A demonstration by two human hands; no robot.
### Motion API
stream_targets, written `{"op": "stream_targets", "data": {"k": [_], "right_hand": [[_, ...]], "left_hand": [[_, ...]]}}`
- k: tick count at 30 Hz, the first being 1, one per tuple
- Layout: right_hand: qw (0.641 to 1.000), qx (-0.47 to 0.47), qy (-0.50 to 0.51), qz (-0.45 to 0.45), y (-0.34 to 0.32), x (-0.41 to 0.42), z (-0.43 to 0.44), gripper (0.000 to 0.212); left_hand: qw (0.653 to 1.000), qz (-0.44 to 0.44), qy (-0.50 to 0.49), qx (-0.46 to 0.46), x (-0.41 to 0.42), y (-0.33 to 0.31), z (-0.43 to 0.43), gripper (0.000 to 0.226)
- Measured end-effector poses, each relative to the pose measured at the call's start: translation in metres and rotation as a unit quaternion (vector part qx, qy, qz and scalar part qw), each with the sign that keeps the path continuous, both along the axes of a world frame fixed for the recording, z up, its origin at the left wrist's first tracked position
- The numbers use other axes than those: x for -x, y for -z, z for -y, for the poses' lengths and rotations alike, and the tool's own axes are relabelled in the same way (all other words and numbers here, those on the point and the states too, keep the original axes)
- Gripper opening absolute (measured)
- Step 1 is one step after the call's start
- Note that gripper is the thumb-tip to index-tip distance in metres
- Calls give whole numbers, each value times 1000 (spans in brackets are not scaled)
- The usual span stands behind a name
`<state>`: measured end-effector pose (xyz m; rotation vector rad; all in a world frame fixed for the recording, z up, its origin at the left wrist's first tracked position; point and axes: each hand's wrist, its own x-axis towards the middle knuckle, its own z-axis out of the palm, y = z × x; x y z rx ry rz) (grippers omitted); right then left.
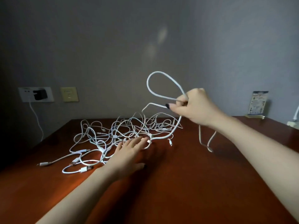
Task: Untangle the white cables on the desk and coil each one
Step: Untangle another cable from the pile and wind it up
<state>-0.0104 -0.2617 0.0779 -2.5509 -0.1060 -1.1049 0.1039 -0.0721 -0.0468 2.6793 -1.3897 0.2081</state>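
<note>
A tangle of several white cables point(116, 135) lies on the reddish-brown desk point(178, 183), spread from the left to the centre. My right hand point(195, 107) is raised above the desk's right half and grips one white cable, which forms a loop point(155, 81) above the hand. That cable runs down from the hand into the tangle, and another stretch of it hangs below my wrist to the desk point(208, 146). My left hand point(129, 149) lies flat with straight fingers, pressing on the near right edge of the tangle.
A black charger point(40, 94) sits in a wall socket at the left, its white lead hanging down. A beige wall plate point(69, 94) is beside it. A small card stand point(258, 103) and a white plug point(294, 122) are at the desk's far right.
</note>
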Motion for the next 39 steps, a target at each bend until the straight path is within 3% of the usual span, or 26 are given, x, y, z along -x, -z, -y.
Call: {"op": "stream_targets", "data": {"k": [3,6,8,10,12,15,18,20,23,27,31,32,35,39], "right_hand": [[996,86,-1,11,-44,5,-13,56],[984,174,30,38,-82,12,-24,52],[977,198,57,57,-103,16,-24,48],[965,237,77,82,-120,22,-24,46],[939,304,88,131,-132,31,-24,43],[905,365,107,190,-146,46,-26,34],[886,380,128,232,-151,54,-22,31],[887,363,131,254,-149,57,-22,33],[891,333,125,281,-148,58,-23,32],[900,303,123,288,-145,57,-22,35],[942,213,137,218,-133,49,-19,49],[951,196,135,198,-129,47,-18,48],[969,154,122,149,-115,40,-15,36],[979,137,128,76,-98,29,-11,25]], "left_hand": [[997,63,-34,2,-1,-11,6,50],[992,103,-62,23,-3,-28,9,30],[980,123,-83,133,-7,-38,11,19],[939,143,-129,283,-10,-46,15,14],[913,56,-166,370,-14,-55,18,24],[929,-95,-123,337,-20,-68,23,42],[911,-206,-62,351,-20,-85,26,29],[869,-283,-37,404,-16,-96,30,24],[754,-423,-30,502,-5,-116,33,23],[645,-462,5,608,6,-156,35,16],[561,-521,94,636,27,-203,32,15],[559,-530,117,627,32,-212,31,19],[597,-516,170,590,45,-225,30,25],[610,-487,138,610,42,-217,36,30]]}}
